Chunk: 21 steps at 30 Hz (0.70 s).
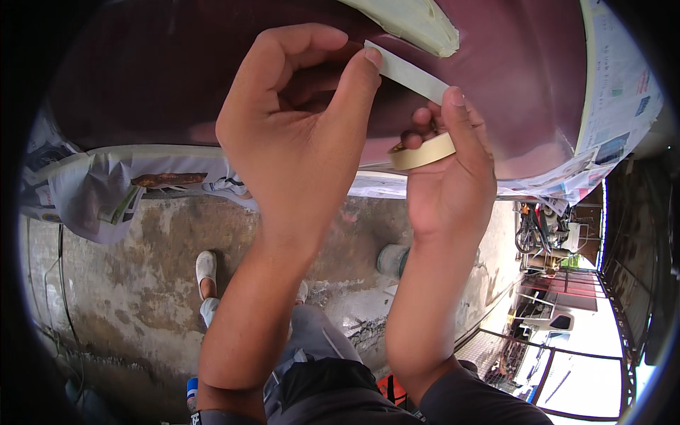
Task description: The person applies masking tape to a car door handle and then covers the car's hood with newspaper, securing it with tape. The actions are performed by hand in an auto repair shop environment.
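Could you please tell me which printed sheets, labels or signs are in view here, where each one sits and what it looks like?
Newspaper sheets: masked along the right edge of the dark red panel, white with small blue, red and green patches.
Newspaper sheets: hanging crumpled below the panel's lower edge at left, grey-white with a brown picture.
Masking tape roll: in the right hand, cream, unprinted; the left hand pinches its strip.

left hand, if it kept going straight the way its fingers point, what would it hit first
Most likely the dark red panel. The left hand pinches the free end of the tape strip pulled from the roll in the right hand, right in front of that surface. Depth is unclear.
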Motion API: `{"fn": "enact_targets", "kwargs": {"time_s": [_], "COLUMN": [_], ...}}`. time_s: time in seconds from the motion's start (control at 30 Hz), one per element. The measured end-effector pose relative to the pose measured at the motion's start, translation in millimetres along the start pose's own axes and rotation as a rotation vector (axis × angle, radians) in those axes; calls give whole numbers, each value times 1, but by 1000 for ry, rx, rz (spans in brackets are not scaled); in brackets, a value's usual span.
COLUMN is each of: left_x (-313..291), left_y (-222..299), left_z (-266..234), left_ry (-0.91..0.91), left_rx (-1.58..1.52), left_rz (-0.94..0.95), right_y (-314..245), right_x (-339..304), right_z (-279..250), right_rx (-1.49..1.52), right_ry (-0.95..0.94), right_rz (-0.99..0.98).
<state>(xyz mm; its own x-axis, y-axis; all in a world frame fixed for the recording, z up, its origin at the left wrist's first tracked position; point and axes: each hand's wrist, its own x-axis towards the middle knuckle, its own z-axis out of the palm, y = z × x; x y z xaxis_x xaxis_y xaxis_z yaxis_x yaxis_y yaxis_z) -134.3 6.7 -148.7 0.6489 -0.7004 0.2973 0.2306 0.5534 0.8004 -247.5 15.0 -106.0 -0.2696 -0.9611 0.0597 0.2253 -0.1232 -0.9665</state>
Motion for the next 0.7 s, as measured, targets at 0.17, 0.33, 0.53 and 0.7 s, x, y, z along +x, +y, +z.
{"fn": "enact_targets", "kwargs": {"time_s": [0.17,0.33,0.53,0.7], "left_x": [-1,-8,2,-1], "left_y": [9,22,11,21], "left_z": [9,19,22,31], "left_ry": [49,84,104,134], "left_rx": [-113,-127,-135,-3], "left_rz": [60,-63,72,-66], "right_y": [3,0,1,12], "right_x": [19,22,11,18], "right_z": [7,4,1,7], "right_rx": [-125,95,162,63], "right_ry": [100,31,-15,89], "right_rz": [-108,48,115,-45]}}
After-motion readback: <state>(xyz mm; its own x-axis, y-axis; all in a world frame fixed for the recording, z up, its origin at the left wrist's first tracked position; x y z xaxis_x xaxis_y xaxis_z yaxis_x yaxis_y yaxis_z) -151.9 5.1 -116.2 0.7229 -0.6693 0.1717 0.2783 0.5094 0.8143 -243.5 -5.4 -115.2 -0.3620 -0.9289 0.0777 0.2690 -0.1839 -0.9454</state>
